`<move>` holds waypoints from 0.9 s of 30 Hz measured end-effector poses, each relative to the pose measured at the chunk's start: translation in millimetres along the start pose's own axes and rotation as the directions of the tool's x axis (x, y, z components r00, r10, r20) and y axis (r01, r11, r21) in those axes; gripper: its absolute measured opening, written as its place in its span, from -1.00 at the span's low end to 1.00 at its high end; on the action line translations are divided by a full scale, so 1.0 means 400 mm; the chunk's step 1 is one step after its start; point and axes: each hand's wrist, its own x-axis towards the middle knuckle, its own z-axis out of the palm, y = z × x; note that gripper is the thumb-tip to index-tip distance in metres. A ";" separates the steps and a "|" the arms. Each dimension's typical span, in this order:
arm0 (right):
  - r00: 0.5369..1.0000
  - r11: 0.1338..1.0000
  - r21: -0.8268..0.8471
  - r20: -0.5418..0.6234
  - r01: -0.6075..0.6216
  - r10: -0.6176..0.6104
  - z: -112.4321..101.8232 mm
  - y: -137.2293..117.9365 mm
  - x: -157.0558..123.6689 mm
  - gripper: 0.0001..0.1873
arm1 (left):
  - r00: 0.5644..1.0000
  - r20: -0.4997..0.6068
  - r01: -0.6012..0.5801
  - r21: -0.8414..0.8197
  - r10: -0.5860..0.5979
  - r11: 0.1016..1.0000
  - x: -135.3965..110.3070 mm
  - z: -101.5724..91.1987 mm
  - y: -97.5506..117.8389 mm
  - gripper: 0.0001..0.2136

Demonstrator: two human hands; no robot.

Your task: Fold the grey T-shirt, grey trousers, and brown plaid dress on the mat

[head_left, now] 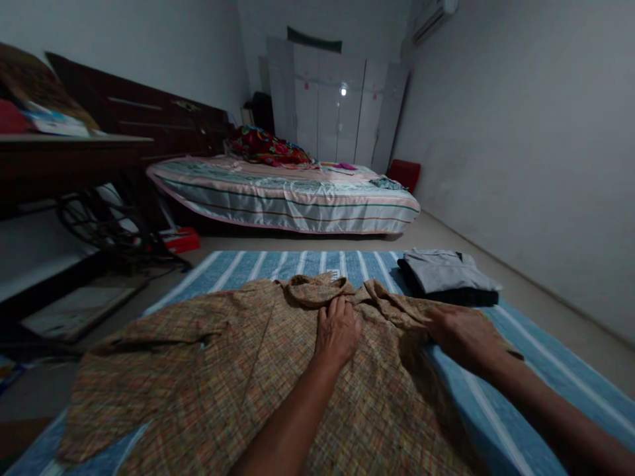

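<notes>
A brown checked shirt [292,350] lies spread out with its collar [317,291] at the far end and one sleeve [129,383] stretched to the left. Just below the collar, my left hand [340,330] has its fingers bent together on the front of the shirt, gripping the cloth there. My right hand [454,334], slightly blurred, is closed on the sleeve at the right, where the fabric is bunched and lifted a little. Its fingertips are partly hidden. Under the shirt is a blue cloth with white stripes [516,403].
Folded grey and black clothes [446,271] are stacked at the right back of the striped cloth. Beyond stands a bed [282,198] with a red flowered blanket [270,147]. A table with an iron treadle base [74,155] is at the left, a wardrobe [327,106] at the back.
</notes>
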 end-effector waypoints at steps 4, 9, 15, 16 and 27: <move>0.952 0.880 0.362 -0.111 0.307 -0.286 0.020 -0.174 0.072 -0.79 | 0.999 0.047 0.002 0.000 -0.002 1.000 -0.003 -0.007 -0.002 -0.74; 0.989 0.922 0.372 -0.135 0.105 -0.058 0.116 -0.159 0.197 -0.73 | 0.999 0.044 0.021 0.002 -0.021 1.000 -0.003 -0.002 -0.005 -0.69; 0.977 0.937 0.334 -0.147 -0.099 0.155 0.218 -0.084 0.222 -0.66 | 0.999 0.035 0.013 0.009 -0.013 1.000 -0.004 -0.004 -0.004 -0.71; 0.975 0.940 0.325 -0.155 -0.099 0.156 0.225 -0.084 0.221 -0.65 | 0.999 0.033 0.018 0.009 -0.019 1.000 -0.004 -0.009 -0.002 -0.73; 0.969 0.923 0.377 -0.186 -0.081 0.161 0.234 -0.086 0.218 -0.66 | 0.999 0.037 0.026 -0.027 -0.025 0.999 0.014 -0.059 -0.027 -0.87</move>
